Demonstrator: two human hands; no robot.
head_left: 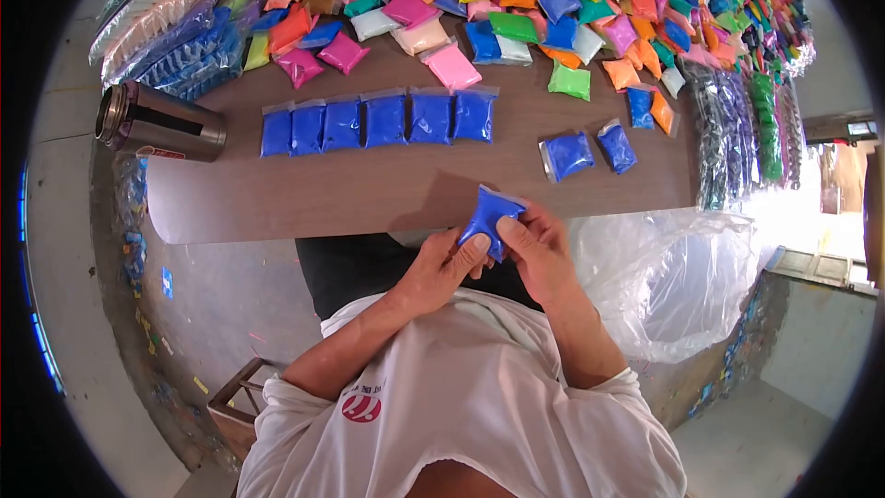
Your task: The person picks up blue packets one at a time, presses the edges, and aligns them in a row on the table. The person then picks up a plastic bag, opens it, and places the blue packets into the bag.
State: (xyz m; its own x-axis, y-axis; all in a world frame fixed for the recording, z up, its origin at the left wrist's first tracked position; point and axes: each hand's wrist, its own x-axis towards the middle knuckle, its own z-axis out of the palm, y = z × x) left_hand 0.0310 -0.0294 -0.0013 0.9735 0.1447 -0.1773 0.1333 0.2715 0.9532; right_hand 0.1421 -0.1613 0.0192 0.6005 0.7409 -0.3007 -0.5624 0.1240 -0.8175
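Between both hands, just off the table's front edge, is a small blue packet in clear plastic. My left hand grips its lower left side, with the thumb pressed on the front. On its right side my right hand is closed, thumb also on the packet's face. Beyond them, a row of several blue packets lies side by side on the table. To the right rest two more loose blue packets, one tilted and one smaller-looking.
A large heap of colourful packets covers the back of the brown table. A metal thermos lies on its side at the left. Bundled packet strips stand at the right edge. A clear plastic bag hangs below.
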